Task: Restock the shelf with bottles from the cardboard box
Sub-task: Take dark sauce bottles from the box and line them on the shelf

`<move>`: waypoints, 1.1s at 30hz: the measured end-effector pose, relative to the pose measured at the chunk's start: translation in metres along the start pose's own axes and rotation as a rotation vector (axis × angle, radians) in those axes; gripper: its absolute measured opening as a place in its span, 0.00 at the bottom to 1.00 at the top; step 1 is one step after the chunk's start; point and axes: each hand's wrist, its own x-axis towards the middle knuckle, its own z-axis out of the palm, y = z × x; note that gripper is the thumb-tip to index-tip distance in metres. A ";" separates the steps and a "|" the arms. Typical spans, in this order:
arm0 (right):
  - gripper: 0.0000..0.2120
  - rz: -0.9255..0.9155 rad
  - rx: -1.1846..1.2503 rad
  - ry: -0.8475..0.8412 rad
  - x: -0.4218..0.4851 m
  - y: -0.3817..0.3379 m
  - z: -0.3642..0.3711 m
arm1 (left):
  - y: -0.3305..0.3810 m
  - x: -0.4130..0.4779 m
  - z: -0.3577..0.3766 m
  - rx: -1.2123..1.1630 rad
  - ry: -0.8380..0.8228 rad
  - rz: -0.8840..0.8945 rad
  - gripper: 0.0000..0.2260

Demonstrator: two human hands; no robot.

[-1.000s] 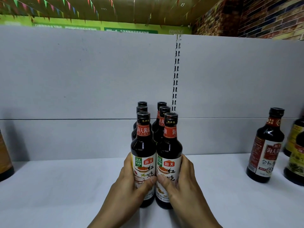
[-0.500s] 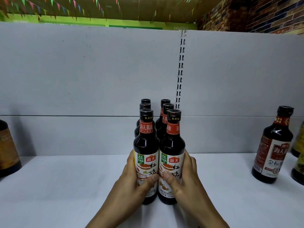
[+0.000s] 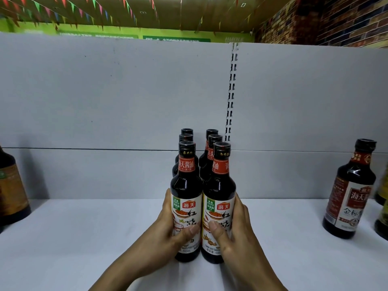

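Observation:
Several dark soy sauce bottles with red neck bands stand upright in two rows on the white shelf (image 3: pixel 84 238). My left hand (image 3: pixel 168 232) wraps the front left bottle (image 3: pixel 185 185), thumb across its label. My right hand (image 3: pixel 233 234) grips the front right bottle (image 3: pixel 219 185) the same way. Both front bottles stand side by side, touching, with their bases on the shelf. The rear bottles (image 3: pixel 212 143) show only caps and necks behind them. The cardboard box is out of view.
A different soy sauce bottle (image 3: pixel 348 194) stands at the right, with more bottles cut off at the right edge. A large dark bottle (image 3: pixel 10 192) stands at the left edge. The grey back panel (image 3: pixel 105 101) rises behind, with a slotted upright (image 3: pixel 231 91).
The view has shifted slightly, putting the bottle group a little higher and to the right in the frame. Both hands keep their hold on the two front bottles.

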 end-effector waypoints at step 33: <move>0.36 -0.131 -0.155 0.191 -0.016 -0.037 -0.012 | 0.028 -0.028 0.004 0.187 0.386 0.059 0.35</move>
